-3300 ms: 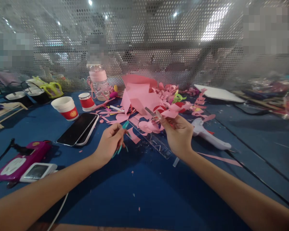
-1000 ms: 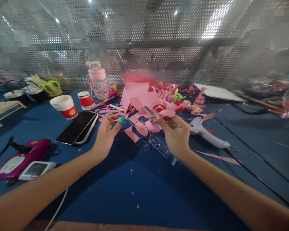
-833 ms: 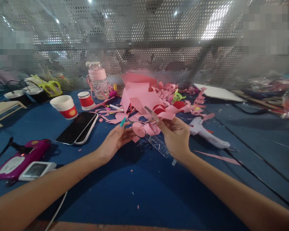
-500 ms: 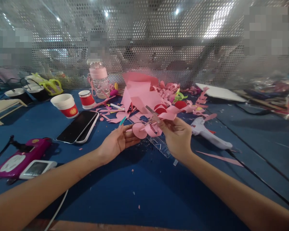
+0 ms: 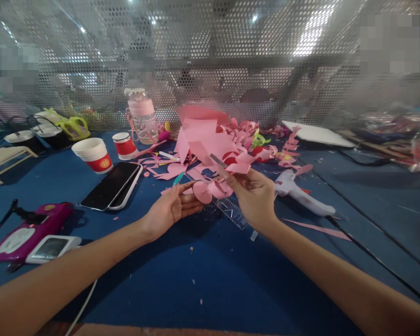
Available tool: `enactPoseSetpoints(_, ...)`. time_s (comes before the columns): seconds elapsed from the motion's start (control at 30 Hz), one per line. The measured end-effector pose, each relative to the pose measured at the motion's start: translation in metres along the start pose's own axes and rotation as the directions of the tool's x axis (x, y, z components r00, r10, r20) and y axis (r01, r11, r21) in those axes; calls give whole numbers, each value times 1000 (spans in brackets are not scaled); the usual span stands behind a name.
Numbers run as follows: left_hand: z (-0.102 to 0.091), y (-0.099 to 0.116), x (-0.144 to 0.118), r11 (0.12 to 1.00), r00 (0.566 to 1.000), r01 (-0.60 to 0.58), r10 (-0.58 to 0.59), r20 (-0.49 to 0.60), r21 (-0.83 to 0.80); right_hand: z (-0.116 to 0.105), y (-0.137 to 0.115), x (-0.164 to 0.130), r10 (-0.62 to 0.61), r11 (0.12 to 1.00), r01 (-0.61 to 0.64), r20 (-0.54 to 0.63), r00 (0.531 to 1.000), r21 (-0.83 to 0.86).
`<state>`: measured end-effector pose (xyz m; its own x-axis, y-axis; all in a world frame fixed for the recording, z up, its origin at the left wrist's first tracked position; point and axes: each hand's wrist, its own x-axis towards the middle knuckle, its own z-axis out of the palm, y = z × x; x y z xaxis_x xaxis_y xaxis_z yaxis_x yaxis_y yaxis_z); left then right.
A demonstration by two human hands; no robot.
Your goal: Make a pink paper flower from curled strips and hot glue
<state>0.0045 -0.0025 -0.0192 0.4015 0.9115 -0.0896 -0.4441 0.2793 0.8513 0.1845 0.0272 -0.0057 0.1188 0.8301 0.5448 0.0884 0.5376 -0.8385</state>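
Note:
My left hand (image 5: 170, 210) lies palm up low over the blue table (image 5: 203, 275). Its thumb and fingertips pinch a pink paper circle (image 5: 200, 192), and a teal tool tip (image 5: 177, 178) sticks up behind the thumb. My right hand (image 5: 256, 198) is just to the right, closed on a thin grey metal tool (image 5: 217, 161) that points up and left. It also holds pink paper cut-outs (image 5: 238, 168) joined to the circle. A clear ruler (image 5: 231, 213) lies under both hands.
A pile of pink paper scraps (image 5: 203, 135) lies behind the hands, a white glue gun (image 5: 303, 195) to the right. At left are a phone (image 5: 112, 185), two paper cups (image 5: 91, 155), a pink bottle (image 5: 142, 114) and a magenta device (image 5: 24, 233). A perforated metal screen (image 5: 210, 56) closes the back.
My left hand turned palm up and moved right to the pink circle, taking hold of it. My right hand stayed in place with the metal tool and paper.

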Motion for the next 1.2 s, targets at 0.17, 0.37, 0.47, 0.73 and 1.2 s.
enactPoseSetpoints(0.17, -5, -2, 1, 954, 969, -221, 238, -62, 201, -1, 0, 2, 32, 999, -33, 24, 999, 34)
enactPoseSetpoints(0.37, -2, 2, -4, 877, 955, -292, 286, 73, 382, 1, 0, -4, 72, 997, -68, 153, 986, -33)
enactPoseSetpoints(0.47, -3, 3, -4, 872, 961, -272, 229, 153, 407, 3, -2, -7, 106, 993, -94, 196, 975, -70)
enactPoseSetpoints(0.73, 1, 0, -4, 718, 973, -228, 183, 138, 658, 6, -3, -10, 69, 997, -57, 202, 977, -61)
enactPoseSetpoints(1.2, -4, 2, 8, 858, 969, -164, 233, -85, 488, 14, -9, -5, 198, 979, -180, 241, 950, -95)
